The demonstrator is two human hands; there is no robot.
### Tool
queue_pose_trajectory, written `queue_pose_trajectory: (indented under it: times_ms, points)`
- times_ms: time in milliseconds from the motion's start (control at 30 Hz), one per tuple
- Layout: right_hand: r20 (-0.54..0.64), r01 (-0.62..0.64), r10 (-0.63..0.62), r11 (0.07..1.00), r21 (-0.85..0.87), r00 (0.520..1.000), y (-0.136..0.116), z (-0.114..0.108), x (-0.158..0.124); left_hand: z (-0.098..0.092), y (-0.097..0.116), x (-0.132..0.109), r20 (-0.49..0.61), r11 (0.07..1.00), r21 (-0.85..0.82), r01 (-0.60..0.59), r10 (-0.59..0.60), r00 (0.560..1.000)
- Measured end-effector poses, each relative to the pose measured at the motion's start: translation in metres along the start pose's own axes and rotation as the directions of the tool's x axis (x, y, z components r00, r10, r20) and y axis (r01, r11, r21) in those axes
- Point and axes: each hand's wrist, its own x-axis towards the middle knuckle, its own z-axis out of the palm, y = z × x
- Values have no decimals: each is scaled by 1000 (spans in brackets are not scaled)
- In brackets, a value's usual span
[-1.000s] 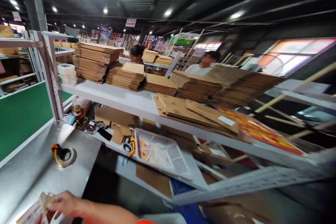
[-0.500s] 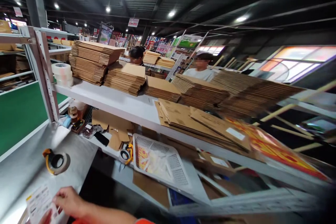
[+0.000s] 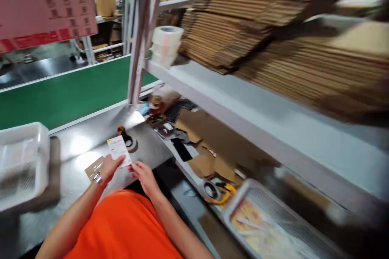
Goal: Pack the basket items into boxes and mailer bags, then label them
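My left hand (image 3: 111, 166) and my right hand (image 3: 142, 170) are together over the steel worktop (image 3: 75, 145), close to my orange shirt. Both hold a small white printed packet (image 3: 118, 150), the left hand from below left, the right hand at its lower right corner. My left wrist wears a watch. A flat brown card piece (image 3: 92, 166) lies on the worktop under my left hand. A tape dispenser with an orange handle (image 3: 126, 137) lies just beyond the packet.
A white mesh basket (image 3: 21, 162) stands at the left on the worktop, by a green conveyor belt (image 3: 60, 93). The white shelf (image 3: 243, 105) above carries stacks of flat cardboard (image 3: 273, 36) and tape rolls (image 3: 165, 44). Another dispenser (image 3: 217, 191) and basket (image 3: 273, 222) lie lower right.
The view has swung down and left, away from the two people behind the shelf. My right hand has come in and both hands now hold the packet in front of me.
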Motion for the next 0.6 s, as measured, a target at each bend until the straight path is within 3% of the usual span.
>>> queue_pose_trajectory:
  times_ms: [100,267,600]
  points:
    - [3,-46,46,999,26,999,-1,-3,6,-4,-14,11,-55,998,-66,18,-21,998]
    - [1,-76,76,996,34,997,0,0,3,-12,-38,10,-20,988,-157,-14,11,1000]
    - [30,-57,58,997,-45,998,2,11,13,-23,-53,16,-10,980,-198,-30,28,1000]
